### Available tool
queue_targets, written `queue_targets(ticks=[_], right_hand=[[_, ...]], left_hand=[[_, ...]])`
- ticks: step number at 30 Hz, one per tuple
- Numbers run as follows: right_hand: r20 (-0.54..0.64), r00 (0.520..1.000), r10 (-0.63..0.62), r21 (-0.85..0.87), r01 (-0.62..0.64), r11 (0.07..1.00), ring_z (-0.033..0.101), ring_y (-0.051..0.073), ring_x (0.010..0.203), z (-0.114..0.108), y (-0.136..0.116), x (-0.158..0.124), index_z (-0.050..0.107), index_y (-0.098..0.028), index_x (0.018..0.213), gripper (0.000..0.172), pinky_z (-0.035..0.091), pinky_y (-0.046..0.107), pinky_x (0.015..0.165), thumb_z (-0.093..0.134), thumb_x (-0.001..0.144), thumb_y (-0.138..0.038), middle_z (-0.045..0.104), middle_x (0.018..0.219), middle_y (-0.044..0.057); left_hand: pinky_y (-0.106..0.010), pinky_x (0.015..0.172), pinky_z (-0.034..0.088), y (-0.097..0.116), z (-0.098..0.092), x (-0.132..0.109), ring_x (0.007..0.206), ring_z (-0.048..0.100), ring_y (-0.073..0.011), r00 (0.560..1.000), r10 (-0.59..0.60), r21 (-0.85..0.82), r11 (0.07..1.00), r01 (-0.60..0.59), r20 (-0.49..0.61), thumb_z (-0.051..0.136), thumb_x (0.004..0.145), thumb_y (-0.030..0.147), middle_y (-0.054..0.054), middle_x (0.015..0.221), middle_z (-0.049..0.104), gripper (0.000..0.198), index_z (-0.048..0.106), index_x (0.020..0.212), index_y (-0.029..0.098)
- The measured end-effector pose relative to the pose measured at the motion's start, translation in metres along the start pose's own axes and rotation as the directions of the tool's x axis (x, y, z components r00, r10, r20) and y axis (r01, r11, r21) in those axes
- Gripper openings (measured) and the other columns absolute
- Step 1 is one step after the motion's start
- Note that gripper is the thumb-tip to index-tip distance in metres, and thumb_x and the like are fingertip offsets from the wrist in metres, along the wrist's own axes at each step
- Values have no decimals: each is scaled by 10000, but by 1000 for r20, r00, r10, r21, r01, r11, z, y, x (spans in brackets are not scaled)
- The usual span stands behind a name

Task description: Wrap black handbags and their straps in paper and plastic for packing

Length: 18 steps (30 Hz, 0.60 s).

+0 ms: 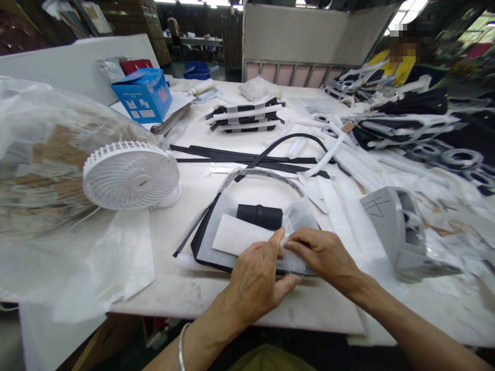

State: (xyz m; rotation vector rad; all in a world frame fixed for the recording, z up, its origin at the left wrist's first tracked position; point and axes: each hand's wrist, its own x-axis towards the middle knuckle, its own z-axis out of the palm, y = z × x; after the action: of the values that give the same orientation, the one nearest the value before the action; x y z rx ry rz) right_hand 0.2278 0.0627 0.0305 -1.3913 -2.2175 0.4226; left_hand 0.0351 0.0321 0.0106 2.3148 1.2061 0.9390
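A black handbag [198,241] lies flat before me, with pale tissue over its front and its arched handle [266,172] wrapped in translucent film. On it rest a black banded strap piece [259,215] and a folded white sheet [237,236]. My left hand [257,275] lies over the sheet's right end, thumb apart from the fingers. Close to its fingertips, my right hand [323,252] is closed in a pinch on thin translucent film [299,214] at the bag's right side. The fingertips' exact hold on the film is partly hidden.
A white fan [131,175] stands left, before a large plastic bag [46,170]. A grey tape dispenser [386,226] is at right. Black strips [216,153], a wrapped bundle [245,116] and a blue box [143,95] lie behind. A person in yellow [404,67] is far right, near piled bags [410,129].
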Motion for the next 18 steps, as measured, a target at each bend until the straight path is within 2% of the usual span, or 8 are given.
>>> queue_targets(ticks=[3,9,14,18], right_hand=[[-36,998,54,35,-53,998,675,152,698,3,1,-2,717,-255,797,183,494,246,640,590,916,-312,727,778,-15],[-72,995,75,15,-75,997,631,160,682,10,4,-3,681,-239,698,242,483,262,625,588,907,-320,668,715,6],[-32,979,203,98,-199,975,604,150,622,9,4,3,663,-233,654,207,455,250,567,624,847,-295,663,678,-5],[45,952,302,108,-305,946,600,147,634,7,3,8,667,-225,643,172,432,245,572,667,799,-298,665,678,-17]], left_hand=[[-370,852,560,2,6,3,863,663,-220,999,8,56,998,-6,-46,661,839,310,-55,950,696,723,290,1440,159],[-333,788,549,3,11,8,786,659,-191,995,46,153,988,-32,-90,483,884,111,-36,863,685,501,364,1368,160],[-348,718,542,5,3,7,764,614,-203,987,142,255,954,-156,74,456,910,150,-42,878,633,351,494,1253,213],[-378,864,537,7,-3,3,1006,613,-234,964,234,258,930,-261,128,516,912,238,-101,1203,609,236,564,1141,201]])
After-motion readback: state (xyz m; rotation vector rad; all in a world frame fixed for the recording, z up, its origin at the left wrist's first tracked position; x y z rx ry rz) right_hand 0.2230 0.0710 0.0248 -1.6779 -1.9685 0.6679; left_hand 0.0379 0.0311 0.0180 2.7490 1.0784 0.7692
